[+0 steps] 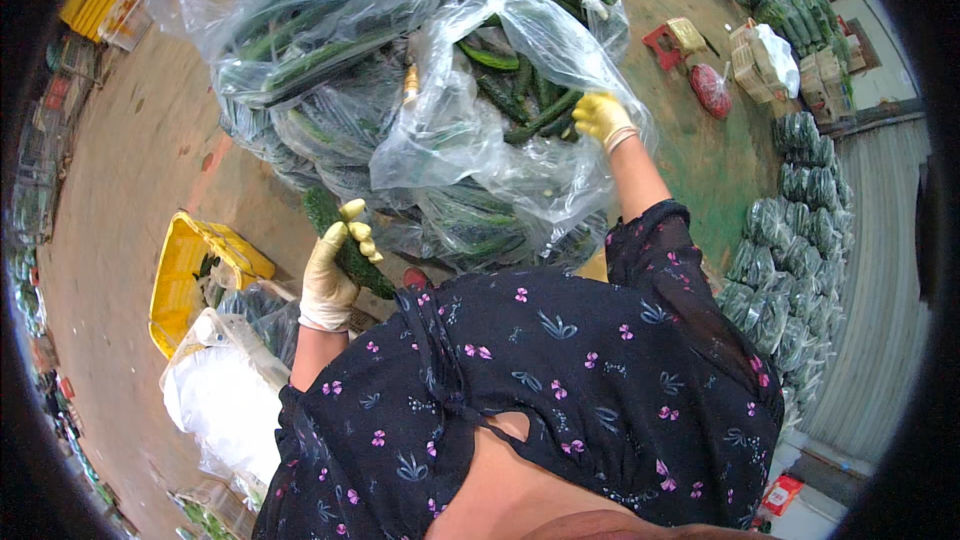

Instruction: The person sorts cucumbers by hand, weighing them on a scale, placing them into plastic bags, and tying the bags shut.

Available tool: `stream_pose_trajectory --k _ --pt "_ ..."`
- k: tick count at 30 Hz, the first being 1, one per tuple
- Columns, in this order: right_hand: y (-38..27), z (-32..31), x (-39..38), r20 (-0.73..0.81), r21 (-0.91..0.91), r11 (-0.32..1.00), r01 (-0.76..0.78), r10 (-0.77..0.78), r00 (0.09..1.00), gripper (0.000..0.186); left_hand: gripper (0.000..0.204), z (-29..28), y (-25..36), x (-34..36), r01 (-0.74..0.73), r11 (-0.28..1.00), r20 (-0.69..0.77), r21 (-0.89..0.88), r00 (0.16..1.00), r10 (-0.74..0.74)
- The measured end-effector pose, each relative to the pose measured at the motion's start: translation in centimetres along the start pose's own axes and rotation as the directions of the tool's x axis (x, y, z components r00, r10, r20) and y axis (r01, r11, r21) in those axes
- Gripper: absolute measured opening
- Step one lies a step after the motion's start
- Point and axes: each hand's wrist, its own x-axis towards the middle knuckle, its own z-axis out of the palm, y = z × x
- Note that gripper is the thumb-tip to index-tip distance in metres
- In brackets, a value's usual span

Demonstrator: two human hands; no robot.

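Observation:
My left hand, in a pale glove with yellow fingers, is wrapped round a dark green cucumber. This cucumber is tilted, one end up toward the bags and the other down by my clothing. Farther right, my right hand, in the same kind of glove, is closed on the end of another cucumber inside an open clear plastic bag. More loose cucumbers lie in that bag. My right fingertips are partly hidden against the cucumber and the plastic.
Filled bags of cucumbers are piled under and behind the open one. At left stand a yellow crate and a crate with white plastic. Stacked bagged vegetables line the right wall. A red net sack lies on the floor.

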Motion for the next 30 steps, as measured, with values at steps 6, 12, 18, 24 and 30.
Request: stream_pose_trajectory --k 6,12,18,24,30 --pt "-10.0 -0.8 -4.9 -0.057 -0.085 0.927 0.366 -0.371 0.927 0.049 0.052 3.9 -3.1 2.0 0.039 0.997 0.011 0.059 0.999 -0.039" --pt "-6.7 2.8 -4.7 0.323 -0.445 0.843 0.302 -0.163 0.932 0.047 0.05 7.4 -4.7 3.8 0.068 0.995 0.01 0.077 0.998 -0.069" --pt "0.7 6.4 0.9 0.577 -0.735 -0.508 0.449 -0.122 0.807 0.029 0.051 8.6 -5.9 4.9 0.108 0.992 0.04 0.072 0.993 -0.111" --pt "1.4 8.3 1.8 0.627 -0.605 -0.672 0.428 -0.07 0.776 0.027 0.05 7.4 -6.6 2.2 0.072 0.997 -0.103 0.041 0.992 -0.067" --pt "-1.8 7.6 -0.1 0.594 -0.467 -0.731 0.497 0.156 0.789 0.04 0.05 6.2 -7.3 0.4 0.043 0.999 -0.108 0.009 0.993 -0.042"
